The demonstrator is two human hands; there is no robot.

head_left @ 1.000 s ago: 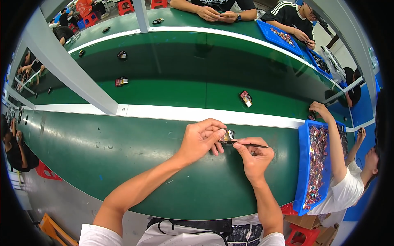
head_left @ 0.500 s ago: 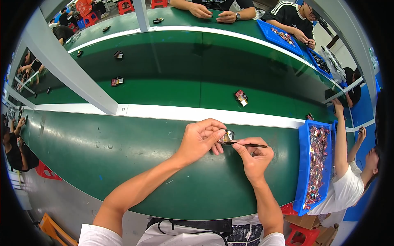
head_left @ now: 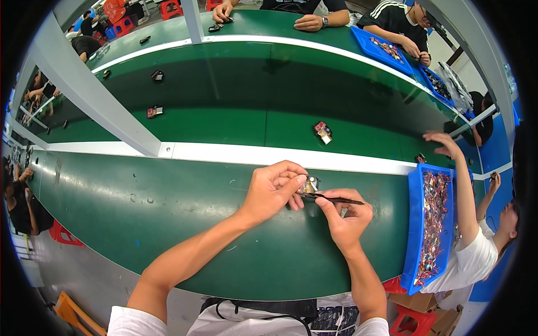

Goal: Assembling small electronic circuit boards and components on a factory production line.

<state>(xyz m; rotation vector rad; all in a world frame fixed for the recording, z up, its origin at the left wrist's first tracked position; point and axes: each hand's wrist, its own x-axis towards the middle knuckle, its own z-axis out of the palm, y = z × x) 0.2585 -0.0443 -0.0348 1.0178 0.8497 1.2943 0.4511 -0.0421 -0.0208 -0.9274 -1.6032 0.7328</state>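
Between the fingers and thumb of my left hand (head_left: pixel 273 189) is a small electronic device (head_left: pixel 311 183) with a dark case and shiny parts inside. My right hand (head_left: pixel 346 219) pinches black tweezers (head_left: pixel 343 200), held almost level. Their tip meets the near edge of the device, beside my left fingertips; what exactly it touches is too small to tell. Both hands are above the green worktable (head_left: pixel 185 224), near its far edge.
A blue bin (head_left: pixel 413 224) full of small colourful parts stands right of my hands. Past the white rail (head_left: pixel 252 155), a green conveyor belt (head_left: pixel 224 123) carries several devices, including one (head_left: pixel 323 133) ahead. A grey post (head_left: pixel 95 84) rises at left. Co-workers sit across and at right.
Devices on the belt have shifted slightly left. The right-hand co-worker's hand has moved left over the belt; across, a person's hand has reached left to a device. My hands have barely moved.
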